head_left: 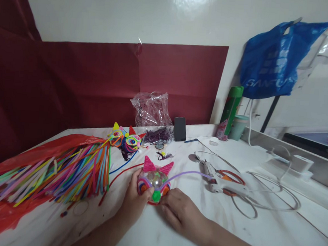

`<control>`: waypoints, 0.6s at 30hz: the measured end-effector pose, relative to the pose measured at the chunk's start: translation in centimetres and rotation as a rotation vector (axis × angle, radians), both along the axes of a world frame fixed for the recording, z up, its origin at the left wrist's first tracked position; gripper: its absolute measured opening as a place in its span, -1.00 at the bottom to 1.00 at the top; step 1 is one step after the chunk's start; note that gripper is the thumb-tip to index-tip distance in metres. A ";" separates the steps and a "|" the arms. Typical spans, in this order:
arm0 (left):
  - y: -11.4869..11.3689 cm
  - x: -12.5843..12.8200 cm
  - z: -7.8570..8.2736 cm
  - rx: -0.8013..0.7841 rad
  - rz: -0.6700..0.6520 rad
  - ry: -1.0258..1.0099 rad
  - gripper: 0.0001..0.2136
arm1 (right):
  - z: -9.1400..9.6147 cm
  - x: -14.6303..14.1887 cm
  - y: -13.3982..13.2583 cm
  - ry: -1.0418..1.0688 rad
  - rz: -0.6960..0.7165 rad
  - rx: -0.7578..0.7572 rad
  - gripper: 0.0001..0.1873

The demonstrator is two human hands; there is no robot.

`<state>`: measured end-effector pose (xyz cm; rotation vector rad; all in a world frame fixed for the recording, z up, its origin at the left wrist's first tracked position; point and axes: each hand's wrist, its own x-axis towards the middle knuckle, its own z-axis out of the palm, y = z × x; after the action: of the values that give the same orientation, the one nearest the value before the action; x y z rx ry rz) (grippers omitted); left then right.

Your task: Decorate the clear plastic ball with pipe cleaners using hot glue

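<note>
1. With left hand (135, 191), grips the left side of the toy (156, 179), with thumb across its front just beside the green ball (156, 196).
2. With right hand (182, 210), touches the toy's lower right edge, with fingers curled close together; cannot tell whether pinched on anything, with fingertips partly hidden.
3. Sits between both hands just below the centre of the frame, over the white table (156, 235), like a small animal head with a clear, shiny, rounded middle.
4. Bears two pointed, fuzzy pink ears (149, 164) on top, set apart.
5. Has ringed eyes (165, 190) at both sides, with orange and blue showing.
6. Carries that bright green ball low at the front, above a red edge.
7. Trails a purple strip (188, 172) from the front, arching rightward to the glue gun (213, 183) at right of the frame.
8. Lies well apart from two other eared toys (131, 143), left of centre, and from coloured strips (76, 173) at lower left.
</note>
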<state>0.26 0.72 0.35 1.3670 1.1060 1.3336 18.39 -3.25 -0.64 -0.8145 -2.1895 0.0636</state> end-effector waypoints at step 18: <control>0.2 0.2 0.3 -0.014 -0.007 -0.012 -0.41 | 0.6 0.1 -0.4 0.044 -0.031 0.073 -0.82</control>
<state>0.46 0.91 0.69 1.3501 1.0994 1.3254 18.51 -3.64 0.01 -0.7986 -2.1252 -0.0132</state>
